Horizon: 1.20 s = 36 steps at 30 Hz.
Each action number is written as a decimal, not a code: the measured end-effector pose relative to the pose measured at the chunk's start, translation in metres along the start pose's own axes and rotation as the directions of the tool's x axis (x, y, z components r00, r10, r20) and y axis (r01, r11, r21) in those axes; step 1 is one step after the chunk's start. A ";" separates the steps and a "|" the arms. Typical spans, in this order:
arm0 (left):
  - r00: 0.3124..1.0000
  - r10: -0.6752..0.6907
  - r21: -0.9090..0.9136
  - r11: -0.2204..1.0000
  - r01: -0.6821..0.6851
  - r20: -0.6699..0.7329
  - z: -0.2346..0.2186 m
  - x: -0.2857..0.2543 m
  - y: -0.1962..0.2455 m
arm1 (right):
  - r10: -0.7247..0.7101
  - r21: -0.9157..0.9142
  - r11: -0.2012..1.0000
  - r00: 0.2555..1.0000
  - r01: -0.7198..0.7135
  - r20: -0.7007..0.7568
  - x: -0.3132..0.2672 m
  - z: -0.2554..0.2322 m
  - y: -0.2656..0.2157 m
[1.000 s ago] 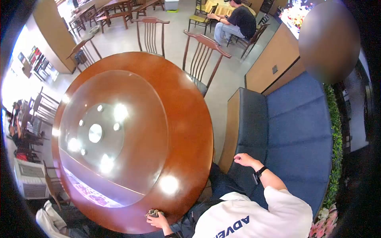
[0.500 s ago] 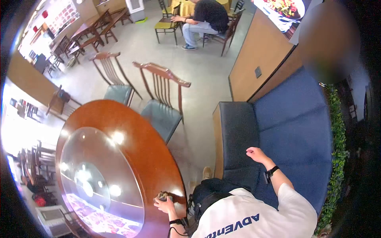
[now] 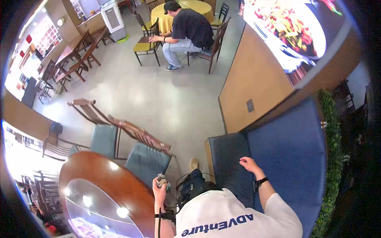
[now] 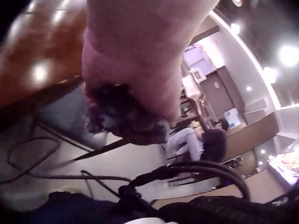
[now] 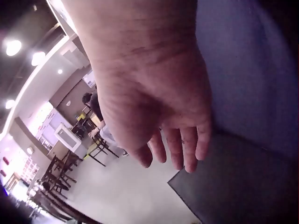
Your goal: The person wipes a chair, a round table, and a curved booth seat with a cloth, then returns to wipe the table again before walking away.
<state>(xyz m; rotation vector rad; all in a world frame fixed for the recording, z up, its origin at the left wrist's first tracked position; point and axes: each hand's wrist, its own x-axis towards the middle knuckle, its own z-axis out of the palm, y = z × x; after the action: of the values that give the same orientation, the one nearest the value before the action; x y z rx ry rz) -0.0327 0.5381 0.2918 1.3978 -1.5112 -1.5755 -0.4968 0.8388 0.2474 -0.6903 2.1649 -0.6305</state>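
In the head view my left hand [image 3: 159,193], raised beside the round table's edge, grips a small crumpled grey cloth [image 3: 162,181]. The left wrist view shows the cloth [image 4: 128,119] as a dark bundle under the palm, partly hidden by the hand. My right hand [image 3: 250,164] hangs over the blue bench with its fingers loosely bent. Nothing is in that right hand [image 5: 159,102] in the right wrist view, where the fingers point downward.
The wooden round table [image 3: 99,166] with its glass turntable [image 3: 99,202] lies at lower left. Chairs with green seats [image 3: 147,160] stand along its far side. A blue bench [image 3: 285,139] runs on the right. Ahead, a seated person [image 3: 190,33] is near a yellow-covered table [image 3: 198,10].
My left hand has lifted off the tabletop with the cloth and moved past its edge. The view has swung, so the table sits lower left. My right hand stays loose over the bench.
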 end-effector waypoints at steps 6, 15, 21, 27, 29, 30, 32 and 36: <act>0.988 0.087 -0.313 0.949 -0.043 0.126 0.057 0.148 0.183 | 0.030 0.101 0.995 0.999 -0.025 -0.042 0.107 -0.046 -0.075; 0.964 -0.238 -0.376 0.909 0.180 -0.116 0.130 0.251 0.200 | -0.071 0.010 0.997 0.994 0.070 0.084 0.327 -0.140 -0.160; 0.437 -0.644 -0.378 0.743 0.552 -0.628 0.150 0.322 0.087 | -0.164 -0.198 0.951 0.932 0.236 0.323 0.572 -0.173 -0.223; 0.741 -0.592 -0.724 0.655 0.214 -0.317 0.232 0.410 0.179 | -0.339 -0.218 0.900 0.920 0.379 0.198 0.719 -0.236 -0.364; 0.801 -0.525 -0.693 0.691 0.205 -0.286 0.251 0.455 0.185 | -0.345 -0.157 0.914 0.920 0.375 0.187 0.753 -0.249 -0.388; 0.844 -0.470 -0.676 0.712 0.191 -0.257 0.260 0.483 0.189 | -0.354 -0.108 0.919 0.914 0.379 0.196 0.772 -0.255 -0.391; 0.861 -0.473 -0.681 0.694 0.235 -0.185 0.276 0.548 0.196 | -0.341 -0.126 0.921 0.920 0.368 0.191 0.805 -0.267 -0.390; 0.885 -0.465 -0.536 0.748 0.392 -0.001 0.311 0.711 0.152 | -0.214 -0.118 0.965 0.963 0.235 0.167 0.874 -0.282 -0.338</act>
<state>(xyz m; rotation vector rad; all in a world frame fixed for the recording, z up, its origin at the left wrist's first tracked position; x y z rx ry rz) -0.5801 -0.0188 0.1669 1.5386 -0.6046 -1.9274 -1.1172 0.0850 0.1753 -1.0358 2.0165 -0.5290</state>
